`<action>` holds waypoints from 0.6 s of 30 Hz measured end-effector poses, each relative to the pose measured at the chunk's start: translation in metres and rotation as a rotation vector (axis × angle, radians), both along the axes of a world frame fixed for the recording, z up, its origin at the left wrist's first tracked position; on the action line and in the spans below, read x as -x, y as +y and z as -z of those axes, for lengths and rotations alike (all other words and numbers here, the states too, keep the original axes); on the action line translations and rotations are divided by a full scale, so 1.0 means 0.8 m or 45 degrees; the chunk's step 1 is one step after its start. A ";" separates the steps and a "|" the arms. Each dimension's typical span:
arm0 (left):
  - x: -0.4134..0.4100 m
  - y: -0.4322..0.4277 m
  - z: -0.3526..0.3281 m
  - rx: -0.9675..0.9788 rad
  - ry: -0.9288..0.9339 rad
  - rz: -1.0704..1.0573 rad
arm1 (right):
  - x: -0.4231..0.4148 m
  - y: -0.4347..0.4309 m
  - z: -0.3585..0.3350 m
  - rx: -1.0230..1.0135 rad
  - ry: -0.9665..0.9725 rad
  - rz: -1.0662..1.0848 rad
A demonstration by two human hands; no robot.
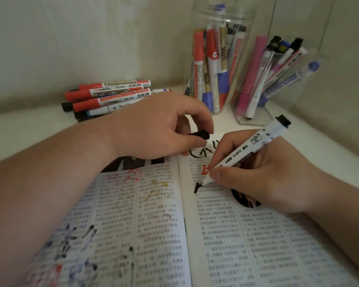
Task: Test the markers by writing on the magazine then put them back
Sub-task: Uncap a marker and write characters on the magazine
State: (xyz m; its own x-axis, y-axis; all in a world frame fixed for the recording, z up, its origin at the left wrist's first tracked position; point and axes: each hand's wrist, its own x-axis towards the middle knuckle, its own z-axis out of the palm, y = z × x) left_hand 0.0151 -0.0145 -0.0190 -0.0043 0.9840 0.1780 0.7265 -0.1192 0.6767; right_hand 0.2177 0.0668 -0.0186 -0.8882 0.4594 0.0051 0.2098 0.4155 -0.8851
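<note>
Two pale walls [71,38] meet in a corner behind a white table [39,125], and an open magazine [257,245] lies flat on this table and fills the near part of the view. Its left page carries red, yellow, blue and black scribbles over the printed text. Beyond the magazine's upper left corner, a heap of loose markers [108,96] lies on its side, mostly with red caps. Beyond the upper right corner stands a tall clear jar [216,65] full of markers, and just beside it a lower clear holder [263,83] with more markers.

The left hand [160,129] rests on the top of the magazine, near the fold, with the forearm across the left page. Its thumb and forefinger pinch a black cap [199,134]; the other fingers are curled under.

The right hand [257,175] rests on the right page. Its thumb and fingers are curled around a white marker [255,146], which is tilted, black end up and away. The tip touches the right page close to the fold, at a short black stroke [197,187].
</note>
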 end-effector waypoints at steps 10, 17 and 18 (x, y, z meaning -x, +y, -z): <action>0.000 0.002 -0.003 -0.056 0.139 0.000 | -0.001 0.002 0.001 0.026 -0.026 -0.081; 0.003 0.004 0.003 0.027 -0.039 0.054 | -0.001 0.009 0.004 0.003 0.057 0.007; 0.003 0.004 0.003 0.039 -0.030 0.063 | 0.000 0.011 0.006 -0.031 0.069 0.051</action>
State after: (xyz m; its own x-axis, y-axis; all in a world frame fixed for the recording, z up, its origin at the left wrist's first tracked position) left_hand 0.0126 -0.0110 -0.0216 0.0404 0.9881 0.1481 0.7043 -0.1333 0.6973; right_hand 0.2180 0.0755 -0.0230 -0.8672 0.4939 0.0639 0.1790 0.4290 -0.8854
